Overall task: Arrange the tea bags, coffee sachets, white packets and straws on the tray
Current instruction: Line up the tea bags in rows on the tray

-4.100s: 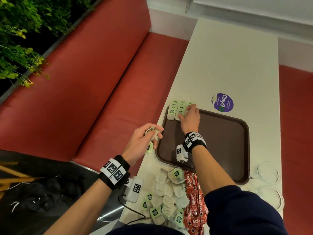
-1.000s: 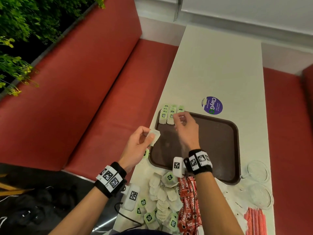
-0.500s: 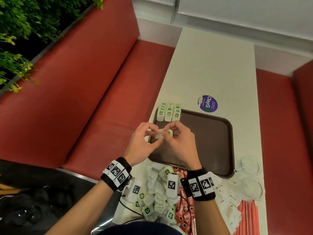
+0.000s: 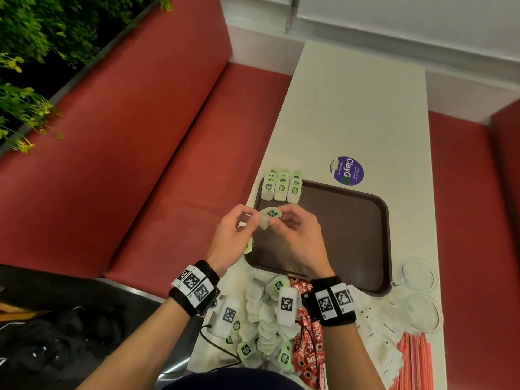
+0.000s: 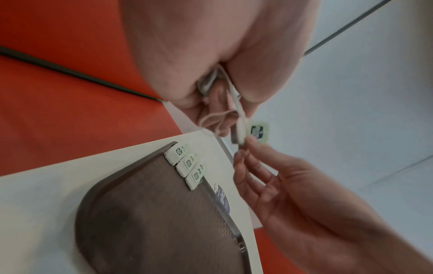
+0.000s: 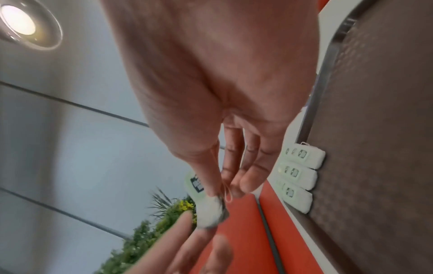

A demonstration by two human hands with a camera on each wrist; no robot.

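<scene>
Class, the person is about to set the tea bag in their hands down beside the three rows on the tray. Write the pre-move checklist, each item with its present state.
1. Tea bag held: ok, the left hand and right hand both pinch it above the tray.
2. Its string free of the fingers: cannot tell; a loop shows by the right hand in the right wrist view.
3. Room beside the three tea bag rows: ok, bare tray lies to their right.
4. Rows tidy: ok, side by side at the far left corner.
5. Left hand free for the next bag: not ok, a second tag hangs beneath it.
6. Loose tea bags in reach: ok, heaped near the wrists.
</scene>
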